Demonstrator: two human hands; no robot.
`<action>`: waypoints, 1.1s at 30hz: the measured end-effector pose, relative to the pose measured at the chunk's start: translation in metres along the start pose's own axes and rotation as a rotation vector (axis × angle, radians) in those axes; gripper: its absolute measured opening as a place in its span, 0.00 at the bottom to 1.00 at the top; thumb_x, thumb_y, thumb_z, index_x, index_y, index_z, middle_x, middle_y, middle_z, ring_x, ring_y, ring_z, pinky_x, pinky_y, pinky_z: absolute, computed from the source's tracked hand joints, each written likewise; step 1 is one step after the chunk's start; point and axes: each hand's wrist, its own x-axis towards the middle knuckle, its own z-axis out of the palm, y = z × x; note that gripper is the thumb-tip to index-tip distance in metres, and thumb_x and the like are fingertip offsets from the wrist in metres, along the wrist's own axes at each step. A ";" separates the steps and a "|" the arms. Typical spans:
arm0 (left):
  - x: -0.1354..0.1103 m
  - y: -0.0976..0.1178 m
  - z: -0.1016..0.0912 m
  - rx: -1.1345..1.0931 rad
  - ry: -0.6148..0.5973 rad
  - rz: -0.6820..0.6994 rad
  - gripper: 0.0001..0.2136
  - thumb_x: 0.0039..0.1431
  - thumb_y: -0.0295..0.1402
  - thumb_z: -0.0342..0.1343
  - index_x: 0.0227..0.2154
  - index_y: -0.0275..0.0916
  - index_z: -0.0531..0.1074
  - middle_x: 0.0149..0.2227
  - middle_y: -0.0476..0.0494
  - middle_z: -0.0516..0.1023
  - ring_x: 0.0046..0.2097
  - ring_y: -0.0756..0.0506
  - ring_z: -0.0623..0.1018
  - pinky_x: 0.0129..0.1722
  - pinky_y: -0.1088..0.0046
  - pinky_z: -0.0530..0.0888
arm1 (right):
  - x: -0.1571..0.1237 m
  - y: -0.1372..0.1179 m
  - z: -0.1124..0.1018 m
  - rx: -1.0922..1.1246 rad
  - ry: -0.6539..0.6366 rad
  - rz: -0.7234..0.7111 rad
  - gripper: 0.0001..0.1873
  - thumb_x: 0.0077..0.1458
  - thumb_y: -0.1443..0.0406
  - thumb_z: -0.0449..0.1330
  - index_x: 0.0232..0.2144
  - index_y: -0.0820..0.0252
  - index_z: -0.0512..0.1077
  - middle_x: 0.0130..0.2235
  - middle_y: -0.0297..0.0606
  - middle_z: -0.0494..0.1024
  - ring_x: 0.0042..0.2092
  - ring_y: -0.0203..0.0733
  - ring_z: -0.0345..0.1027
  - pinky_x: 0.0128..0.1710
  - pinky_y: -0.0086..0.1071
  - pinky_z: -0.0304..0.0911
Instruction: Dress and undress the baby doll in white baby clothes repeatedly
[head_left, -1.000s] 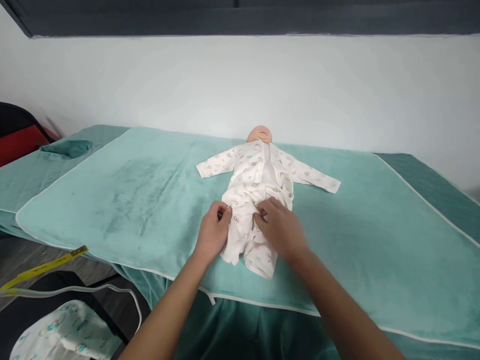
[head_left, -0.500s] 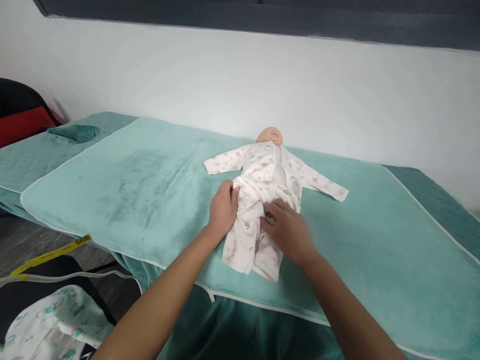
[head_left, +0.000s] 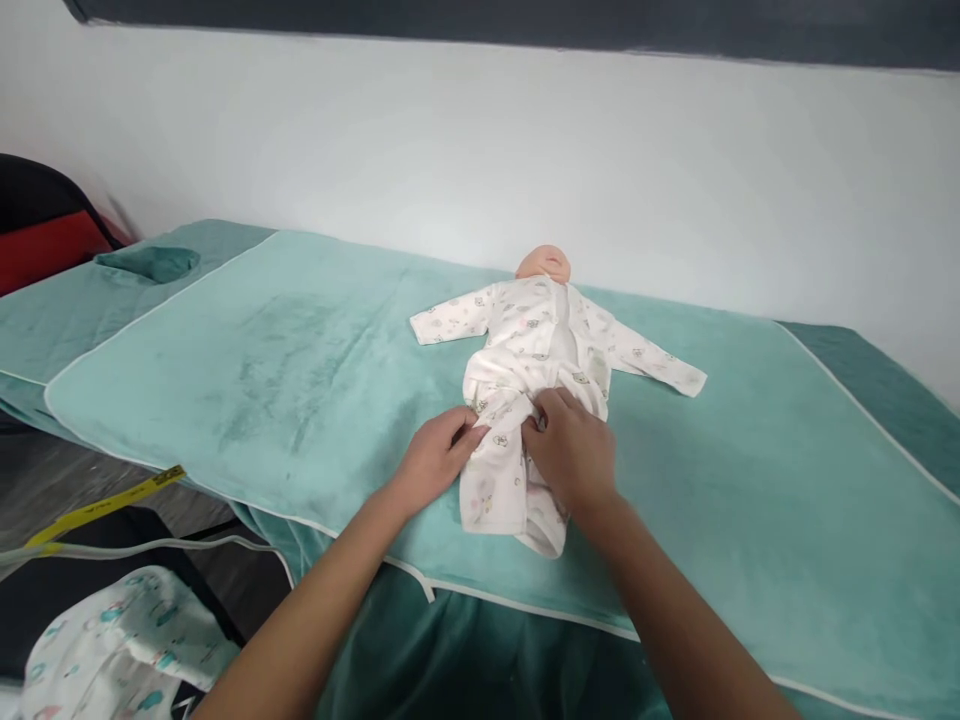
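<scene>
A baby doll (head_left: 543, 262) lies on its back on a teal blanket (head_left: 285, 360), head toward the wall. It wears a white printed top (head_left: 536, 335) with both sleeves spread out, and white printed trousers (head_left: 499, 480). My left hand (head_left: 437, 458) pinches the trousers' fabric at the doll's left hip side, fingers closed on the cloth. My right hand (head_left: 572, 450) lies over the middle of the trousers at the waist, fingers curled into the fabric.
The blanket covers a teal padded table (head_left: 885, 380) against a white wall. A folded teal cloth (head_left: 150, 263) lies at the far left. Below left are a patterned white garment (head_left: 112, 645), a yellow tape (head_left: 105, 505) and a red-and-black bag (head_left: 41, 235).
My left hand moved from the doll's waist back down to the upper trouser leg. The trouser legs now lie straighter and closer together. My right hand stayed at the waist.
</scene>
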 end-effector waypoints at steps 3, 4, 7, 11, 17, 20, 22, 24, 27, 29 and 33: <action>0.017 -0.002 0.008 0.155 0.147 0.006 0.14 0.68 0.42 0.42 0.34 0.41 0.67 0.34 0.46 0.74 0.37 0.45 0.73 0.36 0.71 0.65 | 0.000 0.001 -0.003 -0.017 -0.035 -0.031 0.05 0.58 0.66 0.53 0.29 0.57 0.65 0.34 0.34 0.72 0.28 0.36 0.58 0.26 0.33 0.39; 0.023 -0.001 0.012 0.212 0.198 0.001 0.14 0.69 0.41 0.41 0.36 0.41 0.68 0.36 0.45 0.75 0.38 0.45 0.74 0.37 0.71 0.65 | 0.000 0.002 -0.006 -0.031 -0.054 -0.050 0.06 0.59 0.65 0.53 0.29 0.57 0.65 0.34 0.34 0.72 0.28 0.36 0.58 0.26 0.32 0.40; 0.039 0.005 0.021 0.338 0.292 0.003 0.14 0.70 0.42 0.40 0.39 0.41 0.68 0.39 0.42 0.76 0.39 0.44 0.75 0.36 0.72 0.65 | 0.005 0.006 -0.016 -0.089 -0.132 -0.112 0.07 0.60 0.63 0.52 0.29 0.56 0.64 0.33 0.33 0.71 0.28 0.36 0.59 0.25 0.32 0.39; 0.037 0.010 0.030 0.378 0.333 0.012 0.16 0.70 0.43 0.39 0.41 0.40 0.69 0.37 0.40 0.77 0.37 0.44 0.76 0.35 0.72 0.64 | 0.016 0.011 -0.024 -0.130 -0.119 -0.103 0.07 0.59 0.63 0.52 0.28 0.56 0.64 0.33 0.32 0.72 0.27 0.35 0.58 0.25 0.33 0.38; 0.022 -0.001 0.025 0.342 0.314 -0.050 0.13 0.68 0.42 0.45 0.44 0.40 0.69 0.38 0.40 0.79 0.38 0.43 0.78 0.35 0.71 0.65 | 0.009 0.009 -0.008 -0.027 -0.040 -0.038 0.07 0.61 0.66 0.51 0.32 0.56 0.67 0.36 0.35 0.73 0.31 0.37 0.62 0.26 0.33 0.42; 0.030 -0.007 0.012 0.248 0.330 -0.104 0.11 0.66 0.42 0.48 0.42 0.41 0.69 0.36 0.43 0.79 0.38 0.43 0.78 0.36 0.70 0.67 | 0.007 0.013 -0.017 0.224 -0.128 -0.072 0.05 0.59 0.64 0.54 0.31 0.55 0.68 0.32 0.33 0.73 0.31 0.37 0.63 0.27 0.31 0.49; 0.040 -0.008 0.002 0.129 0.371 -0.094 0.10 0.65 0.40 0.48 0.41 0.41 0.69 0.38 0.44 0.78 0.40 0.44 0.77 0.38 0.70 0.69 | 0.014 0.021 -0.030 0.471 -0.150 -0.053 0.06 0.58 0.61 0.55 0.32 0.55 0.70 0.30 0.31 0.73 0.30 0.37 0.64 0.29 0.30 0.54; 0.054 -0.006 -0.006 0.029 0.405 -0.051 0.10 0.65 0.37 0.47 0.41 0.41 0.70 0.41 0.43 0.78 0.43 0.45 0.76 0.41 0.70 0.70 | 0.028 0.033 -0.041 0.606 -0.051 0.019 0.07 0.58 0.60 0.55 0.32 0.55 0.71 0.30 0.32 0.73 0.31 0.38 0.64 0.30 0.31 0.58; 0.082 0.003 -0.013 -0.033 0.352 0.033 0.09 0.63 0.34 0.49 0.42 0.41 0.72 0.45 0.43 0.75 0.48 0.45 0.75 0.45 0.70 0.71 | 0.055 0.053 -0.043 0.605 0.155 0.120 0.05 0.55 0.63 0.55 0.33 0.56 0.71 0.36 0.36 0.76 0.35 0.39 0.67 0.35 0.32 0.61; 0.103 0.011 -0.013 -0.037 0.258 0.084 0.08 0.61 0.33 0.51 0.41 0.41 0.72 0.47 0.43 0.73 0.50 0.45 0.74 0.48 0.69 0.71 | 0.069 0.063 -0.035 0.584 0.181 0.099 0.06 0.54 0.64 0.56 0.35 0.57 0.71 0.41 0.38 0.76 0.40 0.41 0.68 0.38 0.34 0.62; 0.135 0.031 0.000 0.107 0.084 0.055 0.19 0.53 0.36 0.62 0.48 0.42 0.68 0.54 0.38 0.66 0.56 0.38 0.69 0.54 0.61 0.68 | 0.081 0.071 -0.009 0.407 0.151 -0.017 0.13 0.54 0.59 0.59 0.42 0.57 0.67 0.46 0.43 0.71 0.43 0.44 0.67 0.39 0.36 0.62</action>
